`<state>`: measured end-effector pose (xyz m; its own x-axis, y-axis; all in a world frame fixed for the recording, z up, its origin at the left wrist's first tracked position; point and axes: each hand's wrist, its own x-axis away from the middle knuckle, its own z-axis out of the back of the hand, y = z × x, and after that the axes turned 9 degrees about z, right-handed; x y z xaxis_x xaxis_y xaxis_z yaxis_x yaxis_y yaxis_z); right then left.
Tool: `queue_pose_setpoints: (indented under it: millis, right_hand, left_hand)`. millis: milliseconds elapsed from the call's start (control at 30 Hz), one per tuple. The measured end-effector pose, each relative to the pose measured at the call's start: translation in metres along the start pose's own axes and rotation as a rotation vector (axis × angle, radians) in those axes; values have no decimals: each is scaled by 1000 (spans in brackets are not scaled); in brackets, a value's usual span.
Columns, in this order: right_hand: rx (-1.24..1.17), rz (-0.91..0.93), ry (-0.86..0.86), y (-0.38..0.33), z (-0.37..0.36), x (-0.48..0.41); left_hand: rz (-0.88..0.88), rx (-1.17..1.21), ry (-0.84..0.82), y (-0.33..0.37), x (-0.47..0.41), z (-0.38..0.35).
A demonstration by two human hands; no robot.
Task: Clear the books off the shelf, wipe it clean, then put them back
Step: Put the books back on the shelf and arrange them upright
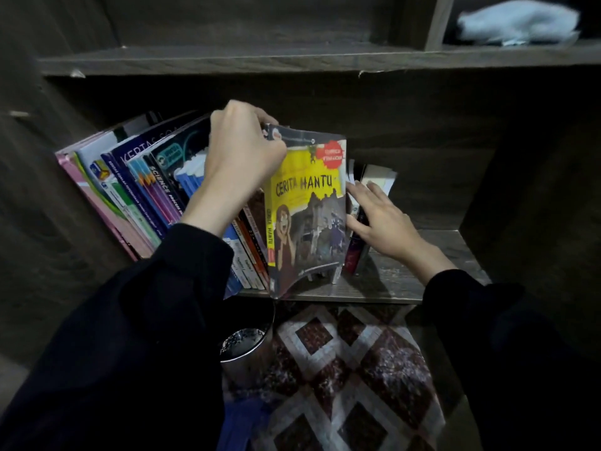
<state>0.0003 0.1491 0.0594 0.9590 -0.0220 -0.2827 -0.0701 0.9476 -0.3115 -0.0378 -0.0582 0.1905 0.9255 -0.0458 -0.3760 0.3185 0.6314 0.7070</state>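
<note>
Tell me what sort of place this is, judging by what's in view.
Most likely a room in a home, at a low wooden bookshelf: school workbooks and a Cerita Hantu paperback stand on it, and a patterned rug lies on the floor below.

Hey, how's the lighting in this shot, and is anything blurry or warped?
Head view: dim overall, with the back of the shelf recess almost black. The yellow book has the brightest cover, and its title is readable. The white cloth in the top-right compartment is smeared by blur. The upper shelf board bows from wide-angle distortion.
</note>
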Motion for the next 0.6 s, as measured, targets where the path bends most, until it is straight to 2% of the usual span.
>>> queue_pose_setpoints:
  millis: [200,367,500,600]
  right_hand:
    - [-16,14,7,-2,0,-1]
    - [-12,17,20,-7,-4,-5]
    - [2,15,30,-11,-9,-9]
    - [26,13,31,-10,-10,-10]
  left_hand:
    - [-47,-9,64,8,-7,-12]
    - [-108,95,111,-2,16,-62]
    - [-114,158,65,-37,42,-116]
    - [-79,75,7,-56,55,-142]
